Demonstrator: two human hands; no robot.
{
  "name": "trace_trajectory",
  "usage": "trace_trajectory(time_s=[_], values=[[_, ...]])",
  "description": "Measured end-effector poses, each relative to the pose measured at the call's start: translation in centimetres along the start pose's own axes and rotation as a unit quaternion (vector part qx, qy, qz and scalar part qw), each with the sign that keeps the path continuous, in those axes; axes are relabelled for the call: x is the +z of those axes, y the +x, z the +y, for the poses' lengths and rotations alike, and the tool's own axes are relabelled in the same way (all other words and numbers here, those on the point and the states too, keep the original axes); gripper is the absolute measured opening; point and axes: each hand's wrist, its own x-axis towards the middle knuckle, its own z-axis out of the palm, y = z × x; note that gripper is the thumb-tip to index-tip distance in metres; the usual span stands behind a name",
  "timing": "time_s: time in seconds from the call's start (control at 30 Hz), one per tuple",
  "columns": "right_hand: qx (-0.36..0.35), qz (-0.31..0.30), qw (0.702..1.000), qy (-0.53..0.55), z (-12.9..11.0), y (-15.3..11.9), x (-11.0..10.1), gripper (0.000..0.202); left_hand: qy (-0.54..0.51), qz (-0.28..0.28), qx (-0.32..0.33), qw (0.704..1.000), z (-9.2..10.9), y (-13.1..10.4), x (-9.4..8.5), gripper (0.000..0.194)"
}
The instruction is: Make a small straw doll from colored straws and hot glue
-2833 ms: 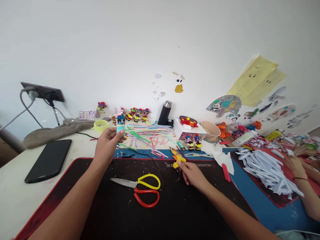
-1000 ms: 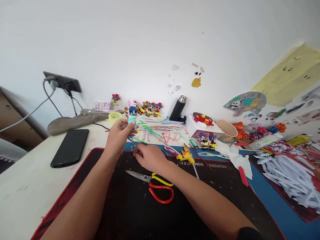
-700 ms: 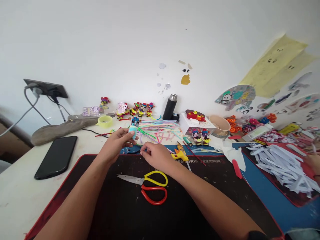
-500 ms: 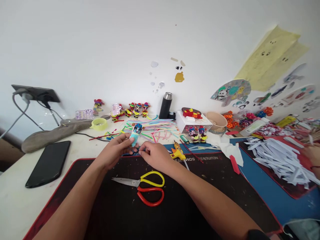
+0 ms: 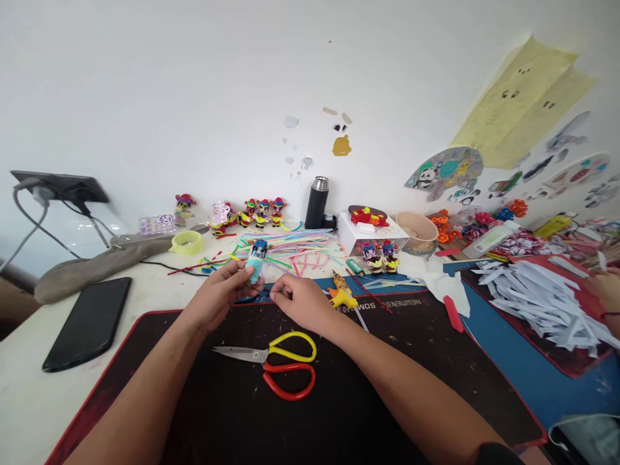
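Upright in my left hand [image 5: 223, 292] is a small figure [image 5: 256, 263] with a blue headdress and a light-blue body, pinched between thumb and fingers. My right hand [image 5: 298, 298] is just right of it, apart from it, its thumb and forefinger closed together; whatever they hold, if anything, is too small to make out. Scissors [image 5: 256, 354] with one yellow and one red handle lie on the black mat [image 5: 232, 413] below my hands. A yellow glue gun [image 5: 343, 296] rests right of my right hand.
Colored strips [image 5: 290, 248], finished figures [image 5: 263, 213], a black flask [image 5: 317, 203] and a white box [image 5: 371, 236] stand behind. At left are a phone [image 5: 88, 323] and tape [image 5: 186, 243]. Paper strips [image 5: 542, 303] and another person's hand [image 5: 605, 287] are at right.
The view has shifted slightly. My left hand has moved a little left with the figure, so the gap to my right hand is wider.
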Motion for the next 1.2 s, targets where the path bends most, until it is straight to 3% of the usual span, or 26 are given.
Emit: trace_trajectory(time_s=[0.3, 0.5, 0.63, 0.9, 1.2], values=[[0.030, -0.019, 0.996, 0.077, 0.7, 0.3, 0.2, 0.009, 0.040, -0.015, -0.030, 0.999, 0.2, -0.2, -0.1, 0.043], [0.052, -0.032, 0.990, 0.124, 0.8, 0.5, 0.2, 0.009, 0.054, 0.008, -0.014, 0.998, 0.2, -0.2, 0.3, 0.042], [0.058, -0.038, 0.988, 0.134, 0.6, 0.6, 0.2, 0.010, 0.051, -0.018, -0.029, 0.998, 0.0, -0.3, 0.5, 0.040], [0.071, -0.020, 0.986, 0.152, 0.8, 0.7, 0.3, 0.010, -0.020, -0.020, -0.055, 0.998, -0.6, -0.2, 0.7, 0.033], [0.083, -0.002, 0.960, 0.267, 1.1, 1.1, 0.4, 0.015, -0.100, -0.012, -0.087, 0.991, -1.1, 0.1, 0.9, 0.014]])
